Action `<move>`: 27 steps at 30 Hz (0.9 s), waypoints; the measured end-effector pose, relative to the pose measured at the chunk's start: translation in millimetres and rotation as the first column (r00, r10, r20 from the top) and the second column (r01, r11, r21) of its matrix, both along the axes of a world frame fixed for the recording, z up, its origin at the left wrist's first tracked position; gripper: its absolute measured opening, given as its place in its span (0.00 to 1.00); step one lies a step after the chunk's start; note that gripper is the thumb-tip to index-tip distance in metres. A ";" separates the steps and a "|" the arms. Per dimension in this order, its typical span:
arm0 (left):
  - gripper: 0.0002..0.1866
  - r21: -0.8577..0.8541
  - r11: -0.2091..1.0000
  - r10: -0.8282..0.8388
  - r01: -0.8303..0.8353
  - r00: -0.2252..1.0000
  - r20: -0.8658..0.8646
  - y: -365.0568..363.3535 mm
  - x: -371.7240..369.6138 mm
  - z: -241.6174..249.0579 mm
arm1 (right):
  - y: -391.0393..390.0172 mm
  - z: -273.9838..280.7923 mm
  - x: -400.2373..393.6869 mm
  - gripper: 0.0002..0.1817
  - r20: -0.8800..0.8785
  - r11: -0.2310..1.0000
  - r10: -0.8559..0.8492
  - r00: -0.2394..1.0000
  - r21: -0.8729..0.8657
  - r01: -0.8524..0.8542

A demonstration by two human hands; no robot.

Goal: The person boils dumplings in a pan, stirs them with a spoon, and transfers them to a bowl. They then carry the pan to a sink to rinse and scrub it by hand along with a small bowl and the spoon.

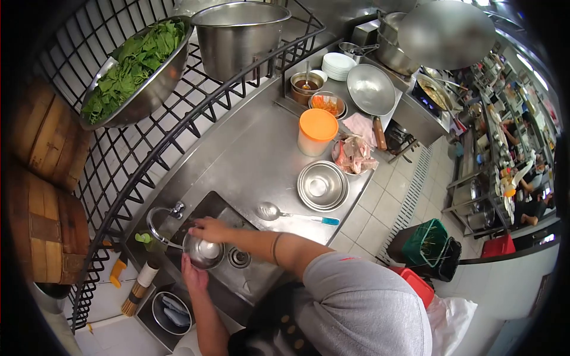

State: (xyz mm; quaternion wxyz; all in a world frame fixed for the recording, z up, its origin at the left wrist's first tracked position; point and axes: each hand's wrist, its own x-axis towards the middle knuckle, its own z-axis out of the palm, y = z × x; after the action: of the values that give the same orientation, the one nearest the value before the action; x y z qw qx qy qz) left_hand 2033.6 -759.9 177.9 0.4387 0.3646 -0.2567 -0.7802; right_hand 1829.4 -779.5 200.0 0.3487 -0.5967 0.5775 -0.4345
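A shiny metal bowl (pixel 206 255) is tilted over the sink (pixel 255 282), just under the curved faucet (pixel 155 221). My left hand (pixel 193 275) grips the bowl at its near left side. Across its upper rim lies my right hand (pixel 208 230), fingers bent over the edge; part of the fingertips is hard to make out. The sink drain (pixel 239 257) shows beside the bowl. On the counter to the right of the sink rests a slotted metal spoon (pixel 270 211) with a blue-ended handle.
Nested metal bowls (pixel 320 186), an orange-lidded tub (pixel 317 127) and a bowl of raw meat or fish pieces (pixel 354 155) stand on the counter. Above runs a black wire rack (pixel 172 139) with leafy greens (pixel 139 65) and a steel pot (pixel 237 47). Bamboo steamers (pixel 50 225) stand left.
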 end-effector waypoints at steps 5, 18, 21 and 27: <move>0.24 0.002 0.942 0.330 -0.335 0.929 0.166 -15.8 -2.9 -8.1 | -16.9 -22.3 32.8 0.21 0.594 0.882 -0.308 0.744 0.471 -0.010; 0.25 0.173 0.967 0.188 -0.185 0.982 -0.001 -12.9 19.9 -42.6 | 15.4 -34.8 70.1 0.17 -0.319 0.748 0.574 0.754 -0.171 -0.642; 0.19 0.200 0.960 0.216 -0.197 0.973 -0.079 -10.9 9.5 7.9 | 19.1 32.1 47.6 0.18 -0.657 0.732 0.598 0.459 0.214 -0.646; 0.22 0.139 0.974 0.187 -0.179 0.981 -0.049 -16.7 12.7 48.6 | 8.1 31.4 38.5 0.21 -0.444 0.621 0.733 0.515 0.129 -0.773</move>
State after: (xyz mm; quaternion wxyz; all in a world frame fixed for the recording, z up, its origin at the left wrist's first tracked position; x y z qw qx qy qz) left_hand 2046.2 -776.7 226.5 0.4910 0.3911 -0.1553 -0.7628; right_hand 1867.9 -771.4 231.4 0.3307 -0.8855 0.3067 -0.1117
